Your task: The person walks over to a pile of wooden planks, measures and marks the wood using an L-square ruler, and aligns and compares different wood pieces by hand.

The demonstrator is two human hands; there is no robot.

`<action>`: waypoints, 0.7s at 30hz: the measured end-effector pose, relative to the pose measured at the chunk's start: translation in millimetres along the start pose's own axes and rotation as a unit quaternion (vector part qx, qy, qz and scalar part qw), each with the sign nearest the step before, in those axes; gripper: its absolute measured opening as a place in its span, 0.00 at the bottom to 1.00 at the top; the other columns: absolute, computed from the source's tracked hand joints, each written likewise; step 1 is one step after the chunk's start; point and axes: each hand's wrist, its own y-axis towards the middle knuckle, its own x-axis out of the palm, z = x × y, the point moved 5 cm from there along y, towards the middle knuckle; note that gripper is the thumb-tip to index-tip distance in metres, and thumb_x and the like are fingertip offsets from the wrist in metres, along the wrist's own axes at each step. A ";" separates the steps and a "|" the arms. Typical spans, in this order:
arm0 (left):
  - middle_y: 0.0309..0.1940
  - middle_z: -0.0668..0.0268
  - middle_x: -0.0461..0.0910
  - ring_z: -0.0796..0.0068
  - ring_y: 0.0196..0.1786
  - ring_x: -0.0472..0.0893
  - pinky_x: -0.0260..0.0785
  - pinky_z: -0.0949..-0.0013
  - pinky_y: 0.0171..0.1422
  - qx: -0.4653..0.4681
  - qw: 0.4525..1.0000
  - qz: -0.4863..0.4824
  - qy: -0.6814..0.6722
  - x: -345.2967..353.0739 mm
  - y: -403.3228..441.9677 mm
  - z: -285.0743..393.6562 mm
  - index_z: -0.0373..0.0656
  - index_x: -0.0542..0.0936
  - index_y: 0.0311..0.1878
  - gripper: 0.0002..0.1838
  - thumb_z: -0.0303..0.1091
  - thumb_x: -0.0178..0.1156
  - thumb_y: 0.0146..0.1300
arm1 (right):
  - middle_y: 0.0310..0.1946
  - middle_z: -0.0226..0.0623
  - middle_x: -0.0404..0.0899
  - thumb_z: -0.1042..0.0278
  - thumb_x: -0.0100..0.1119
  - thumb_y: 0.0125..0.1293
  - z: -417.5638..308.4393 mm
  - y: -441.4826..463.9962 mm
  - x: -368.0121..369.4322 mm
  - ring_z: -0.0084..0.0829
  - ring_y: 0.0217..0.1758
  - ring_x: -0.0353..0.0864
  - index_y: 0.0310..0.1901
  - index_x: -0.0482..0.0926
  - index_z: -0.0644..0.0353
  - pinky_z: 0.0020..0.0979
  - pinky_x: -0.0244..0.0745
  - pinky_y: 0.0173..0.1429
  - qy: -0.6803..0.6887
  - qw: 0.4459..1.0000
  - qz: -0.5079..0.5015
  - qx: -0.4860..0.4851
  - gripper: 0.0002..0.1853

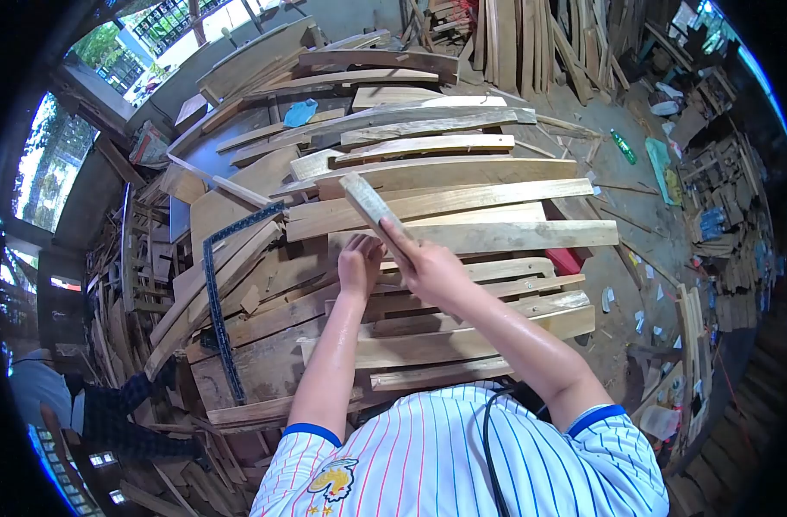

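Observation:
My right hand (434, 270) is closed around a short, pale wooden block (369, 200), its index finger stretched along the side. The block slants up and to the left over the boards. Just left of it, my left hand (361, 265) has its fingers curled in close to a long board (497, 236); whatever they pinch, if anything, is hidden. Beyond both hands lies another long, pale board (462, 200). A dark metal carpenter's square (211, 284) rests on the wood to the left.
Many sawn boards lie stacked across the worktable. A blue cloth (299, 113) is at the far side. More planks (514, 47) lean upright at the back. Offcuts and a green bottle (623, 146) are on the floor at right. Another person (109, 414) is at lower left.

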 end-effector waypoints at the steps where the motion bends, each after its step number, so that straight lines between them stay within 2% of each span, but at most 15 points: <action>1: 0.34 0.57 0.86 0.52 0.40 0.85 0.78 0.54 0.46 -0.001 1.000 0.003 0.000 -0.3 0.3 -0.7 0.42 0.85 0.35 0.05 0.26 0.72 0.56 | 0.30 0.55 0.79 0.65 0.57 0.74 -3.0 0.9 4.8 0.58 0.32 0.83 0.83 0.51 0.28 0.54 0.79 0.41 -0.002 1.000 -0.001 -0.003 0.41; 3: 0.34 0.57 0.85 0.52 0.41 0.84 0.78 0.54 0.47 -0.006 1.000 -0.008 0.006 2.1 0.2 -4.1 0.42 0.85 0.36 0.05 0.24 0.70 0.55 | 0.30 0.56 0.78 0.64 0.55 0.74 -8.0 5.4 9.8 0.58 0.32 0.83 0.83 0.51 0.27 0.54 0.79 0.41 -0.017 0.999 -0.022 0.019 0.40; 4: 0.34 0.57 0.85 0.52 0.41 0.84 0.78 0.54 0.47 -0.009 1.000 -0.005 0.007 3.3 -1.4 -6.6 0.42 0.85 0.36 0.05 0.24 0.70 0.55 | 0.35 0.56 0.80 0.67 0.56 0.74 -10.1 4.7 8.0 0.58 0.35 0.84 0.84 0.52 0.31 0.53 0.80 0.42 -0.027 0.998 -0.048 0.034 0.41; 5: 0.34 0.56 0.85 0.51 0.41 0.84 0.78 0.54 0.47 -0.003 1.000 0.015 -0.010 3.2 -3.6 -8.6 0.42 0.85 0.36 0.05 0.24 0.70 0.56 | 0.35 0.56 0.80 0.67 0.56 0.74 -15.4 2.8 5.5 0.58 0.35 0.84 0.84 0.52 0.31 0.53 0.80 0.42 -0.027 0.998 -0.052 0.031 0.41; 7: 0.33 0.56 0.84 0.50 0.40 0.83 0.77 0.54 0.45 0.017 0.998 0.038 -0.044 4.1 -2.6 -7.7 0.42 0.84 0.35 0.04 0.25 0.70 0.56 | 0.41 0.56 0.82 0.70 0.57 0.73 -34.1 -4.3 -12.4 0.58 0.38 0.85 0.83 0.54 0.37 0.52 0.81 0.42 0.030 0.995 0.069 -0.057 0.40; 8: 0.32 0.56 0.83 0.51 0.40 0.83 0.76 0.54 0.44 0.005 0.998 0.043 -0.047 5.0 -0.8 -6.9 0.42 0.84 0.34 0.04 0.26 0.70 0.57 | 0.45 0.55 0.83 0.73 0.58 0.72 -43.0 -7.8 -20.7 0.57 0.40 0.85 0.83 0.56 0.43 0.51 0.81 0.42 0.035 0.991 0.095 -0.090 0.40; 9: 0.32 0.56 0.83 0.51 0.39 0.83 0.76 0.54 0.44 -0.004 0.998 0.047 -0.051 6.1 -1.9 -8.4 0.42 0.84 0.34 0.04 0.26 0.70 0.57 | 0.45 0.55 0.83 0.73 0.58 0.72 -41.1 -8.0 -15.9 0.57 0.40 0.85 0.83 0.56 0.43 0.51 0.81 0.42 0.037 0.991 0.089 -0.090 0.40; 11: 0.31 0.56 0.83 0.51 0.39 0.83 0.76 0.55 0.44 -0.022 0.999 0.022 -0.023 5.3 -5.0 -9.6 0.42 0.84 0.33 0.03 0.26 0.70 0.56 | 0.42 0.56 0.82 0.69 0.57 0.74 -38.4 -10.1 -12.0 0.57 0.39 0.85 0.83 0.57 0.38 0.51 0.81 0.41 0.043 0.980 0.146 -0.131 0.38; 12: 0.31 0.57 0.84 0.52 0.39 0.83 0.77 0.56 0.44 -0.033 0.999 0.000 0.004 4.6 -2.0 -8.7 0.42 0.84 0.33 0.03 0.26 0.70 0.56 | 0.42 0.58 0.82 0.66 0.55 0.76 -24.5 -4.5 6.0 0.58 0.38 0.85 0.82 0.57 0.34 0.52 0.81 0.40 -0.052 0.999 -0.012 0.003 0.37; 13: 0.32 0.58 0.85 0.54 0.39 0.85 0.77 0.57 0.46 -0.008 0.999 0.022 -0.024 2.9 -1.3 -6.5 0.42 0.85 0.32 0.03 0.28 0.71 0.55 | 0.38 0.60 0.83 0.64 0.55 0.76 -15.5 0.2 15.9 0.60 0.34 0.84 0.82 0.56 0.29 0.54 0.80 0.39 -0.016 1.000 0.016 0.014 0.36; 15: 0.33 0.59 0.87 0.55 0.40 0.86 0.78 0.57 0.47 -0.005 1.000 0.017 0.000 1.0 -1.8 -5.8 0.43 0.87 0.32 0.03 0.28 0.72 0.54 | 0.30 0.61 0.82 0.67 0.53 0.73 1.4 -0.9 21.5 0.61 0.33 0.85 0.84 0.50 0.33 0.57 0.80 0.42 0.019 0.999 -0.017 0.040 0.41; 17: 0.33 0.59 0.88 0.56 0.41 0.86 0.78 0.56 0.47 -0.005 0.998 0.037 -0.045 -6.4 0.3 0.4 0.44 0.88 0.33 0.03 0.28 0.73 0.54 | 0.31 0.65 0.82 0.70 0.54 0.71 11.5 -2.7 19.8 0.61 0.35 0.85 0.84 0.50 0.33 0.55 0.81 0.43 0.064 0.996 -0.002 0.060 0.43; 18: 0.31 0.59 0.87 0.56 0.40 0.86 0.78 0.56 0.46 -0.011 0.999 0.034 -0.041 -6.8 1.2 2.2 0.44 0.88 0.32 0.03 0.28 0.73 0.54 | 0.33 0.64 0.83 0.72 0.55 0.71 12.4 -3.2 12.5 0.57 0.35 0.87 0.84 0.49 0.32 0.48 0.83 0.45 0.142 0.986 -0.006 0.090 0.44; 19: 0.30 0.60 0.86 0.56 0.39 0.85 0.78 0.57 0.45 -0.028 0.999 0.027 -0.031 -3.0 -1.5 -2.5 0.43 0.88 0.32 0.04 0.29 0.74 0.54 | 0.36 0.59 0.85 0.71 0.56 0.73 15.1 -3.2 4.3 0.47 0.35 0.88 0.84 0.49 0.34 0.41 0.83 0.46 0.185 0.974 -0.016 0.129 0.43; 21: 0.30 0.60 0.84 0.58 0.35 0.84 0.75 0.60 0.39 -0.005 0.996 0.078 -0.053 2.3 -4.1 -11.5 0.42 0.89 0.34 0.06 0.30 0.77 0.54 | 0.45 0.53 0.87 0.69 0.56 0.75 27.6 -2.7 -4.7 0.37 0.45 0.87 0.85 0.50 0.35 0.37 0.81 0.54 0.243 0.960 0.004 0.138 0.41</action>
